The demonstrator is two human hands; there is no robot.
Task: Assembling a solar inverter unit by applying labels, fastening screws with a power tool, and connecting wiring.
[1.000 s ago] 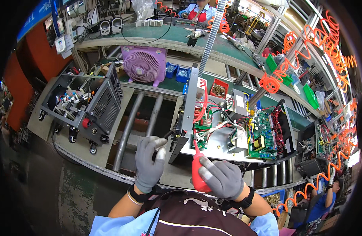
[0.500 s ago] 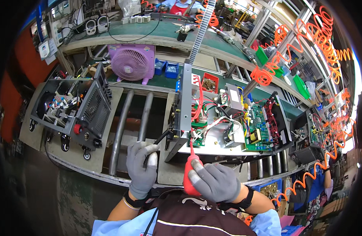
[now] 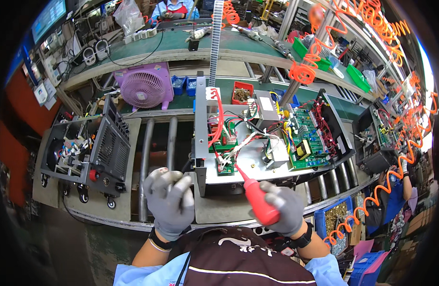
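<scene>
My right hand [image 3: 287,209], in a grey glove with pale fingertips, is wrapped round a red squeeze bottle [image 3: 260,200]. The bottle's thin tapered nozzle slants up and left to the white wire connectors by a small green circuit board [image 3: 226,167]. That board sits in an open metal chassis [image 3: 243,174] full of wiring, with a grey upright panel [image 3: 201,128] on its left side. My left hand [image 3: 169,202], gloved the same way, is raised left of the chassis. Its fingers are bent and apart, with nothing visible in them.
A second dark machine on casters [image 3: 93,155] stands at left, beyond metal rollers [image 3: 147,162]. Behind are a purple fan [image 3: 143,88], blue bins [image 3: 179,85] and a red bin [image 3: 242,93]. Orange coiled hoses [image 3: 303,71] hang at right. Another person [image 3: 174,10] sits across the bench.
My left hand has come away from a black rod-like piece at the panel's lower edge, and its fingers have opened. The bottle has tilted from near upright, its base swinging right. My view has shifted.
</scene>
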